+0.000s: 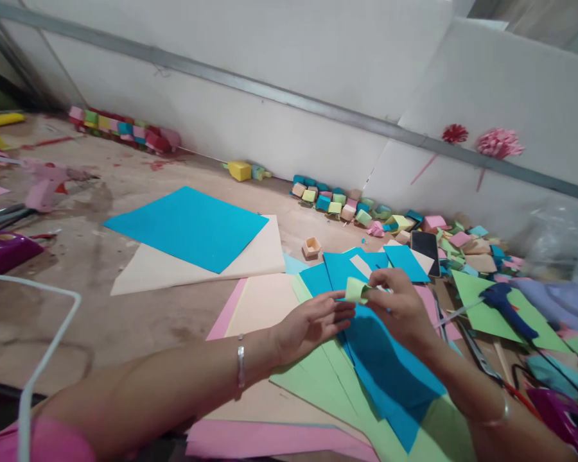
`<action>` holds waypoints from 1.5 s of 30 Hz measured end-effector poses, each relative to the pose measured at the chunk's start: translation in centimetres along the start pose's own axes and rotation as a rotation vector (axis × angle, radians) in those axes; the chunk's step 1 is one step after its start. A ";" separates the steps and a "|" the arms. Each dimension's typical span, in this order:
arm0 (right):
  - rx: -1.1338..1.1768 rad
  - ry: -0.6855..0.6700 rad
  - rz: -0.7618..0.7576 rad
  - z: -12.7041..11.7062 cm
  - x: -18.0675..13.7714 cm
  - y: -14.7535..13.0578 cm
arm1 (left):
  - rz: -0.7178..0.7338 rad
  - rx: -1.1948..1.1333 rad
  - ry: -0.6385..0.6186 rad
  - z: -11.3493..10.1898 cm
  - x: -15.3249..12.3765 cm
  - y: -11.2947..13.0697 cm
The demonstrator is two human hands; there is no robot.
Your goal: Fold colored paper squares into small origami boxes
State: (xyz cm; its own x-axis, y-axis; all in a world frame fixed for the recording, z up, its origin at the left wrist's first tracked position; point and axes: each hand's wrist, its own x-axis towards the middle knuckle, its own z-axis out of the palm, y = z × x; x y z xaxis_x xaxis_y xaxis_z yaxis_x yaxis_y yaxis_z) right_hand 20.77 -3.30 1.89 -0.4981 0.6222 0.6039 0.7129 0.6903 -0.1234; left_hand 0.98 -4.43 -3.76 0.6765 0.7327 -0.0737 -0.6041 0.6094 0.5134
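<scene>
A small folded piece of light green paper point(355, 290) is held up over the blue sheets. My right hand point(399, 311) pinches its right side between thumb and fingers. My left hand point(313, 324) has its fingers stretched out, the index fingertip at the paper's left edge. Below both hands lie blue paper sheets point(390, 359) on top of light green sheets point(313, 378) and peach and pink sheets. Just beyond the hands stands a small peach paper box point(311, 248).
A blue sheet point(187, 228) rests on a cream sheet at left. Several small paper boxes point(334, 202) line the wall beside a phone point(424, 251). At right are a blue glue gun point(508, 311) and scissors point(479, 353); a pink glue gun point(45, 183) lies far left.
</scene>
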 end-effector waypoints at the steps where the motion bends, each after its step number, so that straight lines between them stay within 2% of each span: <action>1: -0.012 -0.016 -0.018 -0.1 0.7 1.0 | -0.008 0.007 0.013 -0.1 0.0 0.0; 4: -0.115 0.018 -0.035 0.4 3.2 3.9 | -0.020 0.051 0.032 -0.2 -0.1 0.1; 6: -0.115 0.006 -0.027 1.6 5.0 5.6 | -0.018 0.081 0.021 -0.3 -0.1 0.1; 13: -0.037 -0.040 0.068 8.7 9.6 10.9 | -0.052 0.112 0.016 -0.6 -0.1 0.2; 18: 0.003 -0.096 0.061 11.6 10.3 12.1 | -0.060 0.098 0.038 -0.5 -0.1 0.3; 24: 0.044 -0.166 0.045 12.1 10.1 12.2 | -0.076 0.083 0.054 -0.4 -0.1 0.4; 31: 0.037 -0.148 0.052 11.1 9.8 12.3 | -0.095 0.107 0.051 -0.3 0.0 0.6; 37: 0.015 -0.071 0.071 7.2 9.0 12.4 | -0.081 0.122 0.045 -0.5 0.0 0.4; 40: 0.003 -0.085 0.085 4.4 6.8 12.0 | -0.079 0.141 0.044 -0.6 0.0 0.4; 45: -0.090 -0.159 0.154 -1.1 0.6 10.7 | -0.114 0.183 0.047 -0.5 -0.1 0.8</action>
State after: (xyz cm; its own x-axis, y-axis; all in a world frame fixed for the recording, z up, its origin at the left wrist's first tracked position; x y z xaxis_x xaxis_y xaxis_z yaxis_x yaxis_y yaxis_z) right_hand 28.67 3.99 1.82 -0.4465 0.7729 0.4508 0.8241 0.5515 -0.1292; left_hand 0.24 -3.88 -3.74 0.7131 0.6782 -0.1776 -0.4357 0.6273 0.6455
